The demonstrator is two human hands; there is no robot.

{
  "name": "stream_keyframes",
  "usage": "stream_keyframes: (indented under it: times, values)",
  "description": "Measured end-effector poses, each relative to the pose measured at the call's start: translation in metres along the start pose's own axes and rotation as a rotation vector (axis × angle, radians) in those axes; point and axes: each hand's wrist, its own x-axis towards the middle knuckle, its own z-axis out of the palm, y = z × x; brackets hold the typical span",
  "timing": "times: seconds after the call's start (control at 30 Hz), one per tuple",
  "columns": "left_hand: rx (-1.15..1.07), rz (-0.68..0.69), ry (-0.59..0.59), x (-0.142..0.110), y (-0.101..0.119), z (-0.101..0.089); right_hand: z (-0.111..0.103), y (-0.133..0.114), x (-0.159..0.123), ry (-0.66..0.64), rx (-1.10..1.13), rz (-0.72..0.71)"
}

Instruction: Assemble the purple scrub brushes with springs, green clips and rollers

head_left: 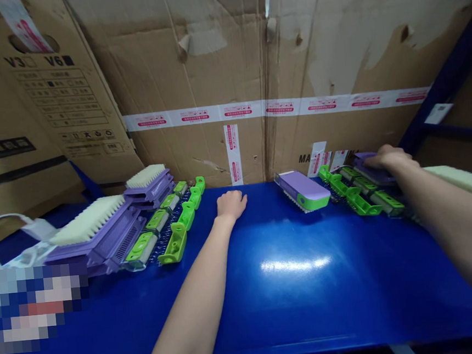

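My left hand [231, 204] rests on the blue tabletop with its fingers curled into a fist; nothing shows in it. At the far right my right hand [393, 157] reaches over a purple plastic casing [371, 169], its fingers closed on the edge; the palm side is hidden. Beside that casing lie a row of clear-and-green pieces [367, 185] and a row of bright green end caps [351, 191]. Between my hands sits an assembled purple-and-green block [305, 190] with bristle-like teeth underneath.
To the left stand stacked purple casings [117, 237], cream sponge pads [89, 220], green-topped clear pieces [155, 222] and green end caps [175, 243]. A white cable [0, 219] lies at far left. Cardboard [193, 70] walls the back. Another cream pad [463, 179] is at right.
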Motion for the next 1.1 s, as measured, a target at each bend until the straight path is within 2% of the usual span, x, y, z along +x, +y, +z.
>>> stream_keyframes:
  times: [0.03, 0.1, 0.3, 0.47, 0.63, 0.73, 0.87, 1.0, 1.1]
  values:
    - [-0.002, 0.001, 0.000, 0.000, 0.000, 0.000, -0.007, -0.003, -0.005, -0.077, 0.038, 0.052]
    - [-0.005, -0.001, -0.002, 0.000, 0.000, -0.001, -0.020, -0.008, -0.014, -0.137, 0.096, 0.087]
    - [-0.011, 0.001, -0.006, 0.001, 0.000, 0.000, -0.052, -0.024, -0.029, -0.059, 0.108, 0.005]
    - [-0.006, 0.007, -0.003, 0.002, -0.001, 0.002, -0.071, -0.045, -0.054, 0.054, 0.066, -0.209]
    - [0.003, 0.005, 0.001, 0.001, 0.000, 0.002, -0.082, -0.083, -0.107, 0.050, 0.161, -0.518]
    - [-0.004, -0.009, 0.001, 0.001, 0.000, 0.001, -0.078, -0.110, -0.144, -0.018, 0.217, -0.653]
    - [-0.070, -0.070, 0.052, 0.002, -0.002, 0.000, -0.057, -0.137, -0.190, -0.136, 0.199, -0.774]
    - [-0.164, -0.168, 0.167, 0.004, -0.006, 0.002, -0.028, -0.150, -0.222, -0.223, 0.186, -0.828]
    - [-0.207, -0.210, 0.199, 0.005, -0.009, 0.004, -0.013, -0.151, -0.233, -0.210, 0.183, -0.836]
